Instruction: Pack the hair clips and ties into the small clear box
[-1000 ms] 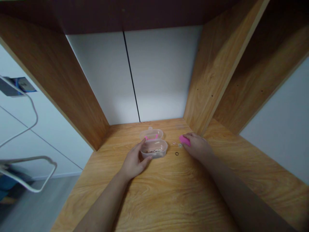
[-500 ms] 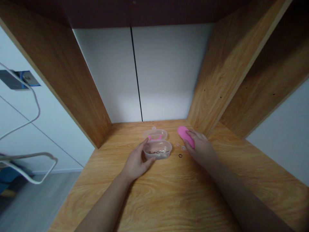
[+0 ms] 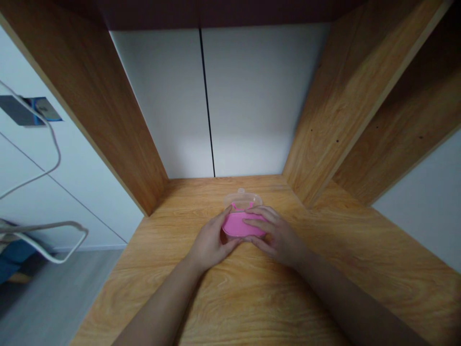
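Pink piece (image 3: 235, 224), long axis crosswise

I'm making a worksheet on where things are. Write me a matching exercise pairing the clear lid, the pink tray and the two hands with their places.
1. Clear lid
2. Pink tray
3. Left hand
4. Right hand

A. curled around the left end
B. reaching across the pink top
C. open, at the back
D. between the two hands

Pairs: 1-C, 2-D, 3-A, 4-B
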Demonstrator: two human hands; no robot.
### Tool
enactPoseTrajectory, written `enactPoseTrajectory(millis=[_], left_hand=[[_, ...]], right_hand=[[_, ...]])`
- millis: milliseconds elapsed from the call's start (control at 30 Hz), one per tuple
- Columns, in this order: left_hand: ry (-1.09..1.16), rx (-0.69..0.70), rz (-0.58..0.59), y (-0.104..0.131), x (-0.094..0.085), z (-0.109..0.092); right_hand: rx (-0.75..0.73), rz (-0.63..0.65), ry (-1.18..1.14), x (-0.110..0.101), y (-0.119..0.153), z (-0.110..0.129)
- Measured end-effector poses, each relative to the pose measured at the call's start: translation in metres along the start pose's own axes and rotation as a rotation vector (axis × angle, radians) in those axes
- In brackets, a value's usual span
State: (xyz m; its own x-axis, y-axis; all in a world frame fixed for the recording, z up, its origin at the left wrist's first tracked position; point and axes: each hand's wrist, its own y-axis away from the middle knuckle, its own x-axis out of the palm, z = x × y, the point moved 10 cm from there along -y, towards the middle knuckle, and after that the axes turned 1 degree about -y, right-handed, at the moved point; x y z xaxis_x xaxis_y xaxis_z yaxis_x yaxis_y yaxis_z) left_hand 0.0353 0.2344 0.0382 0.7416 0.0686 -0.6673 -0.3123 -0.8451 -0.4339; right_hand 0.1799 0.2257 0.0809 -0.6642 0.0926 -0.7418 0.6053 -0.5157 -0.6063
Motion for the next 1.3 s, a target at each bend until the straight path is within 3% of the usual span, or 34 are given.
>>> enactPoseTrajectory(millis=[133,467,700,1000,1300], left_hand=[[-0.002,0.015,0.002,0.001,0.0,0.002],[-0.02,0.038,-0.007,-0.001,-0.004,0.002],[-0.012,-0.021,-0.067,-0.001,-0.012,0.015],[0.174,-0.166,-0.156,-0.003,-0.013,0.024],[0.26,-0.233,-0.176,-0.003,-0.011,0.033]], right_hand=[[0.025,-0.039,-0.041,-0.003,0.001,-0.008],[0.034,0.025,-0.026,-0.001,0.008,-0.018],[0.025,0.021,-0.003,0.0,0.011,-0.024],[0.052,0.019,-0.043,0.007,0.011,-0.029],[0.079,0.047,-0.016,0.008,0.006,-0.02]])
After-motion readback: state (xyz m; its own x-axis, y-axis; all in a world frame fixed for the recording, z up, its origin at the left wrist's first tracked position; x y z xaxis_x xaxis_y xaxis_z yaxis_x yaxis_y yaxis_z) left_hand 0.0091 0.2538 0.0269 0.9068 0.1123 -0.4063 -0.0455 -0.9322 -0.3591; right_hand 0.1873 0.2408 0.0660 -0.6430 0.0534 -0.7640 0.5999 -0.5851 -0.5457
